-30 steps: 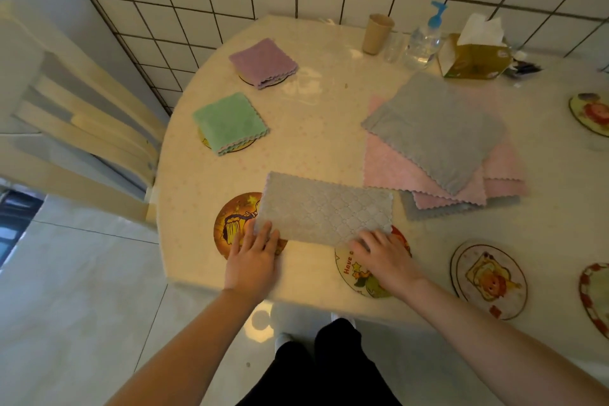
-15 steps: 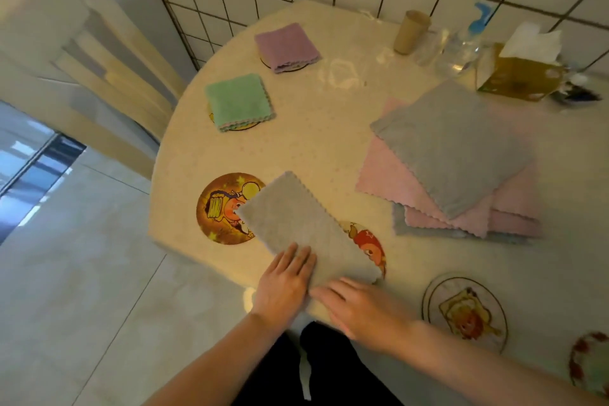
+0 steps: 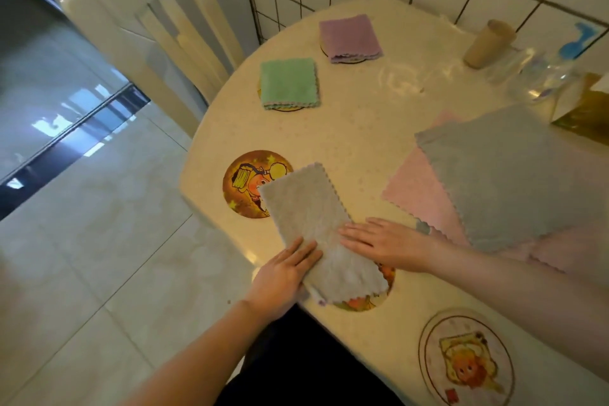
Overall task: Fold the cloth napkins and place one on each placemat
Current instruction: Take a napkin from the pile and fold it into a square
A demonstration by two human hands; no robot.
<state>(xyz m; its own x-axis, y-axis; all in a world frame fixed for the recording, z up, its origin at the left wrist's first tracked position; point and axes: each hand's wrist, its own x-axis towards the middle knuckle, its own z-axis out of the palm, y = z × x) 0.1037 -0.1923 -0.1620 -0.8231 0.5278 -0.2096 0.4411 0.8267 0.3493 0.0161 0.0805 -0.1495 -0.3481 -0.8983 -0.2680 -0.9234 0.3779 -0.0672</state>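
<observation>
A grey napkin (image 3: 309,217), folded into a long strip, lies slantwise at the table's near edge across two round cartoon placemats (image 3: 245,183) (image 3: 372,301). My left hand (image 3: 283,273) lies flat at its near left edge, fingers straight on the cloth. My right hand (image 3: 385,242) presses flat on its right side. A folded green napkin (image 3: 290,82) and a folded purple napkin (image 3: 349,38) each sit on a placemat further back. A stack of unfolded grey and pink napkins (image 3: 501,171) lies at the right.
Another placemat (image 3: 468,359) lies at the near right edge. A paper cup (image 3: 487,43), a clear spray bottle (image 3: 543,76) and a tissue box (image 3: 583,115) stand at the back by the tiled wall. A cream chair (image 3: 155,33) stands left of the table.
The grey strip has turned from lying across to lying slantwise. Both hands have shifted along it and now press near its near end. The camera has swung left.
</observation>
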